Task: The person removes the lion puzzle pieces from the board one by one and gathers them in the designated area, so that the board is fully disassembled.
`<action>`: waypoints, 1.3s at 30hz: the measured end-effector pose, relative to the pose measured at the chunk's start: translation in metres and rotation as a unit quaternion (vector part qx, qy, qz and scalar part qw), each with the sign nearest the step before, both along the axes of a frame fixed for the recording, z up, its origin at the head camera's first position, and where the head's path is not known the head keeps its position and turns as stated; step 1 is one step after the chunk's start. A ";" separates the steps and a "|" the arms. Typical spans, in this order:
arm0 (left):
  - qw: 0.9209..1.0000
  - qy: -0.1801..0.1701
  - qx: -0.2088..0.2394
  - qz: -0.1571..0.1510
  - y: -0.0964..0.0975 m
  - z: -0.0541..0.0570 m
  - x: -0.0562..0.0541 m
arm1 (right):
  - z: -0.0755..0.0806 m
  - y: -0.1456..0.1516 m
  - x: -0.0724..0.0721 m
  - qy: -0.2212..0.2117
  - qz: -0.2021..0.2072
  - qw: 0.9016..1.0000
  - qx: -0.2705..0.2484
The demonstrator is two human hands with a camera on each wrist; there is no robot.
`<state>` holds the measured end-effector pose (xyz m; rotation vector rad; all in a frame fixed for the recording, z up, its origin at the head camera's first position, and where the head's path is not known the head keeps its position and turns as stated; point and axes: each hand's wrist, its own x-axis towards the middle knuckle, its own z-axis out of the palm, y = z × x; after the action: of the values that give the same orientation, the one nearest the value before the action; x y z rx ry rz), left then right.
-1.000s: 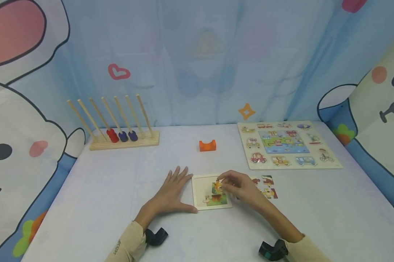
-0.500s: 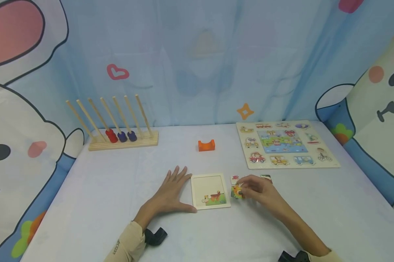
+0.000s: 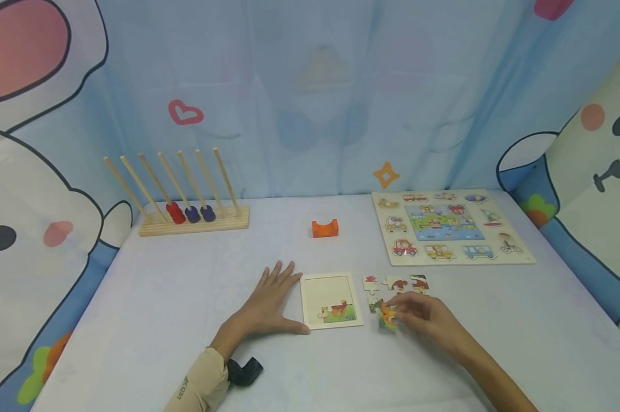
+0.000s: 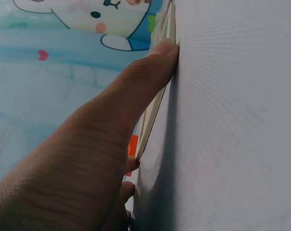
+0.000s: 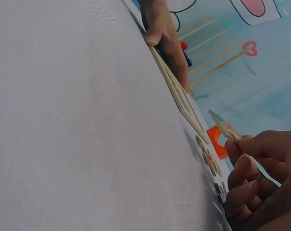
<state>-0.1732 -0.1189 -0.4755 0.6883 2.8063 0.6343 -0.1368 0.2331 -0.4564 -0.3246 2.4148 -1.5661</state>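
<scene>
My right hand (image 3: 425,317) pinches a jigsaw puzzle piece (image 3: 386,316) with orange and green print, raised just above the table; the right wrist view shows the tilted piece (image 5: 223,126) between thumb and finger. Spread along the left side of a square wooden puzzle tray (image 3: 328,277), my left hand (image 3: 269,306) touches its edge with thumb and fingertips. In the tray's lower right lies a fitted section (image 3: 341,311) showing a brown animal on grass. Loose puzzle pieces (image 3: 394,282) lie right of the tray, some partly hidden behind my right hand.
An orange arched block (image 3: 325,229) sits behind the tray. At the back right lies a large wooden picture board (image 3: 459,253) with vehicles. A wooden peg rack (image 3: 194,226) with red and blue beads stands at back left. A printed curtain (image 3: 299,114) hangs behind the table.
My right hand lifted the orange-and-green piece out of the tray, carrying it right and then toward the near side, past the loose pieces. The left hand stayed at the tray.
</scene>
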 end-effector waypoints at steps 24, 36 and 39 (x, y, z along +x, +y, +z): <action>1.000 -0.011 -0.006 0.003 0.001 0.001 0.001 | -0.005 0.002 -0.001 -0.016 0.049 0.996 0.070; 1.000 -0.005 -0.006 0.004 0.001 0.001 0.000 | -0.004 -0.001 -0.003 0.033 0.060 0.992 0.106; 1.000 -0.001 -0.001 0.000 0.001 0.001 0.001 | -0.003 -0.002 -0.003 0.036 0.061 0.991 0.114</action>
<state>-0.1723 -0.1179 -0.4745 0.6853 2.8046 0.6310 -0.1399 0.2315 -0.4594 -0.4816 2.5427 -1.2332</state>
